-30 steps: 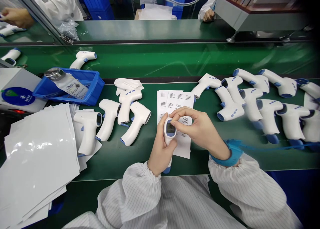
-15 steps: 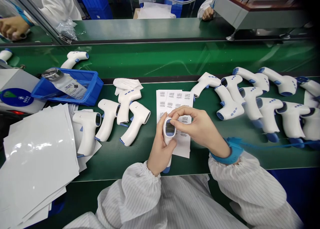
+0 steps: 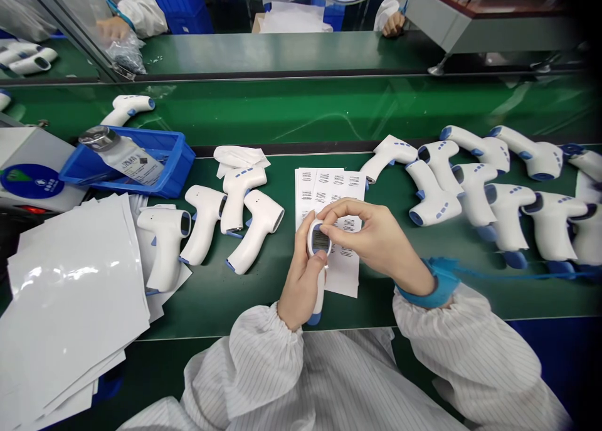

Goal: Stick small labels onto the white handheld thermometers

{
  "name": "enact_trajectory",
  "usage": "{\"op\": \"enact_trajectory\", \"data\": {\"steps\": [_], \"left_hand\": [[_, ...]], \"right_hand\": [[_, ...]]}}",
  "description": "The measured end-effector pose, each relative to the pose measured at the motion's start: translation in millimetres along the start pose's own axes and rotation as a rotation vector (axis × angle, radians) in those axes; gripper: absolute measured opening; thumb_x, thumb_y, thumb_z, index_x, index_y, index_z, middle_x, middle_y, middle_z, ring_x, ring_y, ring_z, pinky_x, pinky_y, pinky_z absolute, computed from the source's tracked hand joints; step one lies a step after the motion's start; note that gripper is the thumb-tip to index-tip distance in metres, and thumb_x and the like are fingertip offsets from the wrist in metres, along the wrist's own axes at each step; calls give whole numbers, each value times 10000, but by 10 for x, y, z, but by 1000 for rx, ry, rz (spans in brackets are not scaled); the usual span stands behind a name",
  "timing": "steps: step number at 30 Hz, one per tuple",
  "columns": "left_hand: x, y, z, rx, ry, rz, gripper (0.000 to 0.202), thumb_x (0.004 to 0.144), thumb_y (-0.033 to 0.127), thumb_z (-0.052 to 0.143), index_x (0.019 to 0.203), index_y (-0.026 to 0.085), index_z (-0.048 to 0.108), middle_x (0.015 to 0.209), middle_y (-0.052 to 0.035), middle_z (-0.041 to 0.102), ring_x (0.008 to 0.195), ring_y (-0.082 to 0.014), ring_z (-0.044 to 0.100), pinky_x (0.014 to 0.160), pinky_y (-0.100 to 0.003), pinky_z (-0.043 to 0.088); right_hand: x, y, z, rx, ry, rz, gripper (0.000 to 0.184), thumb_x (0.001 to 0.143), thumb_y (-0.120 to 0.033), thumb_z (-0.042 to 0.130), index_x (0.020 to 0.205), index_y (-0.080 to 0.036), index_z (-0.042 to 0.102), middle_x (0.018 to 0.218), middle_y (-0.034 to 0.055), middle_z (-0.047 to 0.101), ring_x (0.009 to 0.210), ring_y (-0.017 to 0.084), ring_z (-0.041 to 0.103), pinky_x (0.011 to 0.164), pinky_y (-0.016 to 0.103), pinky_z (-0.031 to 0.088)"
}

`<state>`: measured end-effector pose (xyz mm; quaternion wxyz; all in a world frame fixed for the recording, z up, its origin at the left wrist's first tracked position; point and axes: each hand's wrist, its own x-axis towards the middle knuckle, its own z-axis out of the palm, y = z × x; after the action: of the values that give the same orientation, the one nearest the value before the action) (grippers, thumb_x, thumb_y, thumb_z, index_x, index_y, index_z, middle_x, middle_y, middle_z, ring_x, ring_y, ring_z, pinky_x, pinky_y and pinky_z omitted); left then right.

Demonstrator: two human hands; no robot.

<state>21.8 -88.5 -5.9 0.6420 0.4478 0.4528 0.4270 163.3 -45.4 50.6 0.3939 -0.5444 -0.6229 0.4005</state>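
My left hand [image 3: 303, 280] is wrapped round a white infrared thermometer [image 3: 318, 302] with a blue handle end, its screen end facing up. The left thumb presses at the screen's lower rim. Closed in a pinch, my right hand [image 3: 371, 236] touches the upper right edge of the screen [image 3: 321, 239], where dark lines like print show. Whatever sits between its fingertips is too small to make out. Under both hands lies a white sheet of printed labels [image 3: 343, 274]. A blue wrist strap [image 3: 435, 287] circles my right wrist.
Several thermometers [image 3: 256, 230] stand left of the sheet, and more [image 3: 475, 192] crowd the right. A blue tray [image 3: 176, 167] holds a metal-capped bottle [image 3: 122, 158]. Glossy sheets [image 3: 79, 293] overhang the left front edge. Across the green belt [image 3: 282, 108], co-workers' hands [image 3: 394, 24] rest.
My left thumb has moved up onto the screen's rim, baring more handle. At the upper left, a co-worker's hand has shifted right to a plastic bag. The thermometer on the belt has slid left.
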Motion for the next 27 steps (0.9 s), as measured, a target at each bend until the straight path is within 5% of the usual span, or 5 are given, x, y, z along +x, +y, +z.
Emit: {"op": "enact_trajectory", "data": {"steps": [18, 20, 23, 27], "left_hand": [[4, 14, 2, 1, 8, 28, 553, 959, 286, 450, 1497, 335, 334, 1482, -28, 480, 1421, -303, 378, 1153, -477, 370], [6, 17, 1, -27, -1, 10, 556, 954, 292, 454, 1494, 341, 329, 1452, -39, 499, 1318, -304, 488, 1085, -464, 435], [16, 67, 5, -108, -19, -47, 528, 943, 299, 453, 1457, 356, 346, 1338, -49, 548, 948, -225, 640, 795, -375, 556], [27, 222, 45, -168, 28, -112, 339, 954, 437, 468, 1259, 288, 457, 1101, -40, 562, 727, -126, 564, 533, -219, 485]], "right_hand": [[-20, 98, 63, -31, 50, -90, 110, 817, -154, 655, 731, -222, 645, 904, 18, 727, 914, 200, 678, 889, 359, 513], [-22, 129, 79, -4, 55, -60, 77, 820, -175, 665, 760, -219, 646, 904, 17, 720, 908, 195, 670, 884, 356, 511], [-15, 160, 112, 74, 39, 39, 58, 823, -245, 682, 846, -215, 638, 933, 19, 701, 910, 194, 657, 856, 353, 516], [-24, 87, 102, 208, -21, 148, 146, 840, -333, 685, 827, -206, 615, 893, 12, 658, 791, 169, 638, 710, 306, 523]]}}
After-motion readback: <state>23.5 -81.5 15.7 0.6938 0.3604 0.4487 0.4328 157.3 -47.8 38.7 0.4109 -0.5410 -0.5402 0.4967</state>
